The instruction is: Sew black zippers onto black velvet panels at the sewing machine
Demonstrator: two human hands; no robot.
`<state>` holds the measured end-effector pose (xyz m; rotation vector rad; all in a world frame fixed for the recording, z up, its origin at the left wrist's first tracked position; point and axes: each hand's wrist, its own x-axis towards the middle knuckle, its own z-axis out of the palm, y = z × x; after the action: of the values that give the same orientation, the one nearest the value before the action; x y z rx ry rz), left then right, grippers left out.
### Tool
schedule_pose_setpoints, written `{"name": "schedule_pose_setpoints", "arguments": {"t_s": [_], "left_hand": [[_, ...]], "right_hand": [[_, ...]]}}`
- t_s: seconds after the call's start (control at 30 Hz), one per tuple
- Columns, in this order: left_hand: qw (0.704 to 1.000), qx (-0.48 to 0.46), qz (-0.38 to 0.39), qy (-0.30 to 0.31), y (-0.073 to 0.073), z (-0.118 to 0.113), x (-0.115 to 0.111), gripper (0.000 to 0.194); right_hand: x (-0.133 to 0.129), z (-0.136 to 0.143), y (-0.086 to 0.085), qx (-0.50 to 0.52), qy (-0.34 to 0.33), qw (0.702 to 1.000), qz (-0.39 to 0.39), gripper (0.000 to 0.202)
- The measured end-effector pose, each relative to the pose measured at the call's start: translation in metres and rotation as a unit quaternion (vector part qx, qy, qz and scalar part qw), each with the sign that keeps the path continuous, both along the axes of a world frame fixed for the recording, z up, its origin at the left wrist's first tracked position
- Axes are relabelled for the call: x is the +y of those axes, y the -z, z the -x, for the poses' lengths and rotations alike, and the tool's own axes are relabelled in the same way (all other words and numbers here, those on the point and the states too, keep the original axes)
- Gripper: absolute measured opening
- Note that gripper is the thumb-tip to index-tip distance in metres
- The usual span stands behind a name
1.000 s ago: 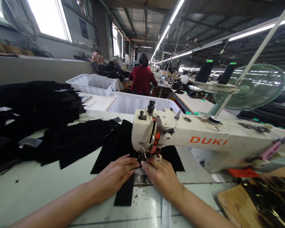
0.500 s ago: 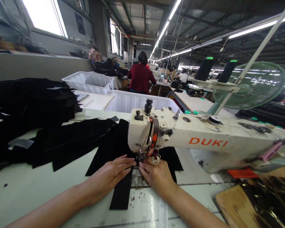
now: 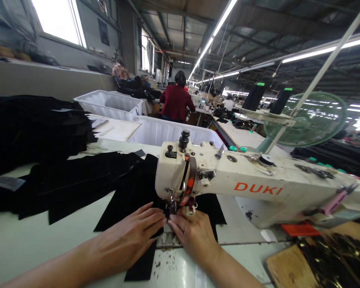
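A white sewing machine (image 3: 210, 172) with orange DUKI lettering stands before me, its presser foot (image 3: 173, 207) low over black fabric (image 3: 129, 204). My left hand (image 3: 135, 232) lies flat on that fabric just left of the foot, fingers stretched out. Close on the foot's right side is my right hand (image 3: 195, 228), its thumb and fingers drawn together at the fabric edge by the needle; the fingertips are partly hidden. A narrow black strip (image 3: 142, 264) hangs toward me from under my left hand.
Black cut pieces (image 3: 78, 180) spread leftward, below a tall dark stack (image 3: 33, 128). White plastic bins (image 3: 174, 130) stand behind the machine. Pink-handled snips (image 3: 336, 202) rest on the machine's right side, near a wooden board (image 3: 291, 266). A person in dark red (image 3: 177, 100) sits farther back.
The camera view has tilted slightly, so the machine and table sit lower and farther left. Both hands stay beside the presser foot, with only a slight shift.
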<state>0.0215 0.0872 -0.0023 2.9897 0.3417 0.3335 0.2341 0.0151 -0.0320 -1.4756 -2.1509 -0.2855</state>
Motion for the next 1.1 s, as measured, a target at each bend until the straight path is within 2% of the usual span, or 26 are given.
{"name": "schedule_pose_setpoints", "arguments": {"t_s": [0.37, 0.63, 0.77, 1.1], "left_hand": [[1.000, -0.009, -0.004, -0.021, 0.003, -0.004, 0.009, 0.042], [0.998, -0.056, -0.018, -0.027, 0.010, -0.002, 0.014, 0.049], [0.998, -0.058, -0.021, -0.028, 0.013, -0.001, 0.013, 0.046], [0.998, -0.046, 0.027, -0.040, 0.006, -0.002, 0.012, 0.046]], "right_hand": [[0.008, -0.001, 0.004, -0.001, -0.005, 0.998, -0.063, 0.012], [0.008, 0.000, 0.005, -0.005, 0.003, 0.998, -0.057, 0.017], [0.009, -0.001, 0.008, -0.015, 0.001, 0.998, -0.062, 0.018], [0.008, -0.003, 0.012, -0.039, 0.003, 0.998, -0.054, 0.022]]}}
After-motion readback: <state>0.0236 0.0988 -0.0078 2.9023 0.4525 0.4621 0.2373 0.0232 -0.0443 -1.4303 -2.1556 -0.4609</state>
